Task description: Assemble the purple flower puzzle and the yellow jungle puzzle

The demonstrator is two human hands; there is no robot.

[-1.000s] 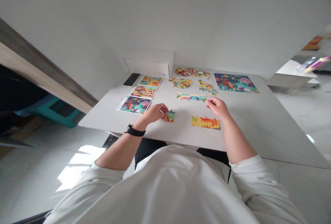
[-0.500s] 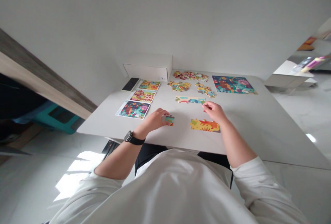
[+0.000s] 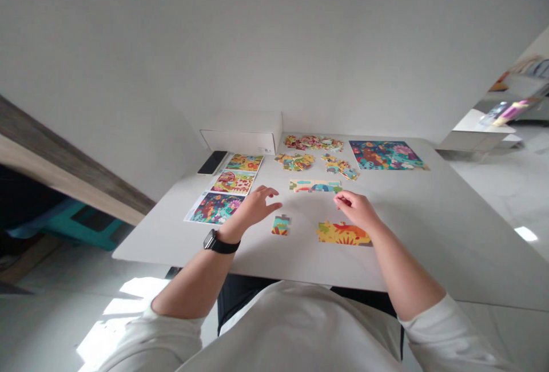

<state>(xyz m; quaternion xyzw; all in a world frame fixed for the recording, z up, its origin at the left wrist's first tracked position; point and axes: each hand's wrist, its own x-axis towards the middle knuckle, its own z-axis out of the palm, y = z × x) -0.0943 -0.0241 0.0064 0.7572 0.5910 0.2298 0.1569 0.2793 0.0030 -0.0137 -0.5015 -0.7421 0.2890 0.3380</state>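
My left hand [image 3: 258,209] hovers over the table with thumb and fingers apart, holding nothing. Just below its fingertips lies a small puzzle piece [image 3: 281,225] in teal, green and orange. My right hand [image 3: 355,207] has its fingers curled together by the right end of a joined puzzle strip [image 3: 315,186] with a pale top and blue and red shapes. Whether anything sits in those fingers is hidden. Nearer me, partly under the right wrist, lies a joined yellow and orange puzzle section [image 3: 343,233].
Behind the strip are two small piles of puzzle pieces, a left pile [image 3: 295,161] and a right pile [image 3: 340,167]. A larger heap [image 3: 314,142] lies farther back. A finished dark puzzle [image 3: 386,155] is at right. Picture sheet [image 3: 233,182], phone [image 3: 213,162] and white box [image 3: 240,138] are at left.
My left hand has let go of the small teal piece and lifted away up and left, fingers spread. My right hand stays by the strip's right end. The view has tilted up slightly.
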